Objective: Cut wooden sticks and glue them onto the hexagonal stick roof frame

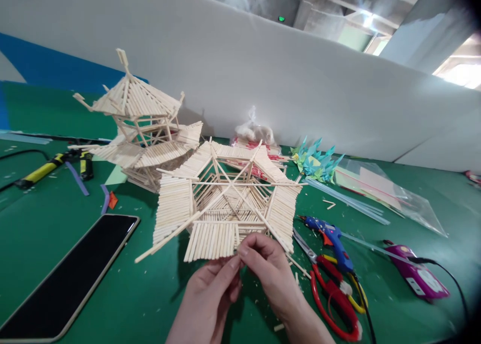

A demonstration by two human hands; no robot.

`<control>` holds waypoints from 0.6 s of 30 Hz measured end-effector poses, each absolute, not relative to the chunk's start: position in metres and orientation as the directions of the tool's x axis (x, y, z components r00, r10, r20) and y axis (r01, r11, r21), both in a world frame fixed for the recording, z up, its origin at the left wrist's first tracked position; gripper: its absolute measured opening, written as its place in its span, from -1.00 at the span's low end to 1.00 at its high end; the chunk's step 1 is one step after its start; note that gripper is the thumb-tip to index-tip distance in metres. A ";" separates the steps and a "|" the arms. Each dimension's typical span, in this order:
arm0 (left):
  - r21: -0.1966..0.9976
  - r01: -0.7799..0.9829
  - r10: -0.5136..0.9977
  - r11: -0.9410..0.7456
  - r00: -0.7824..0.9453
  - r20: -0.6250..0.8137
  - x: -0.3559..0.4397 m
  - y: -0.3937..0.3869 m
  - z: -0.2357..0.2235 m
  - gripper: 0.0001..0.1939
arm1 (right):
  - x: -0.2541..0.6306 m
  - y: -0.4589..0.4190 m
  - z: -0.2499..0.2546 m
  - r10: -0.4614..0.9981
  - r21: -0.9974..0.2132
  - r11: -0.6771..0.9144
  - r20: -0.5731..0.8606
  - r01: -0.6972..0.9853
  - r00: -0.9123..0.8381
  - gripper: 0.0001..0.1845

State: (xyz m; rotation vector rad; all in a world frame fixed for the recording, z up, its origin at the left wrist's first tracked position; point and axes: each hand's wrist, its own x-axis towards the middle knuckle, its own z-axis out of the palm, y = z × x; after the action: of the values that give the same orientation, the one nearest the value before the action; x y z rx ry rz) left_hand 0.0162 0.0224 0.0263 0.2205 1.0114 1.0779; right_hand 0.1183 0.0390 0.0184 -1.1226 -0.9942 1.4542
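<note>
In the middle stands a pavilion-like model [173, 208] of thin wooden sticks, its top an open frame ringed by eaves. The front eave [212, 241] is covered with side-by-side sticks over its left part and bare at its right. At the end of that row, my right hand [268, 266] is closed, thumb and forefinger pinching the lower end of a wooden stick [237, 233]. My left hand [212, 294] is closed just below, its thumb tip against the right fingertips. Whatever lies between the left fingers is hidden.
A taller stick pagoda [139, 128] stands at back left. At left lie a phone [71, 279] and yellow-black tool [43, 171]. On the right are red-handled scissors [330, 294], a blue glue gun [332, 241] with cord, a purple device [417, 271] and folded-paper pieces [315, 158].
</note>
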 end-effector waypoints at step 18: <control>0.666 -0.554 0.809 0.500 0.025 -0.587 0.019 0.017 0.020 -0.93 | 0.137 0.021 0.006 0.975 -0.969 -0.208 -0.194 -0.135 -0.111 -0.75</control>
State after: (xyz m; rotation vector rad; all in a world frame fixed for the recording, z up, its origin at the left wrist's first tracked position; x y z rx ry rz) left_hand 0.0191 0.0168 0.0196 0.2816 1.1204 1.0754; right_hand 0.1371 0.0213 0.0056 -1.1968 -1.0661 1.4961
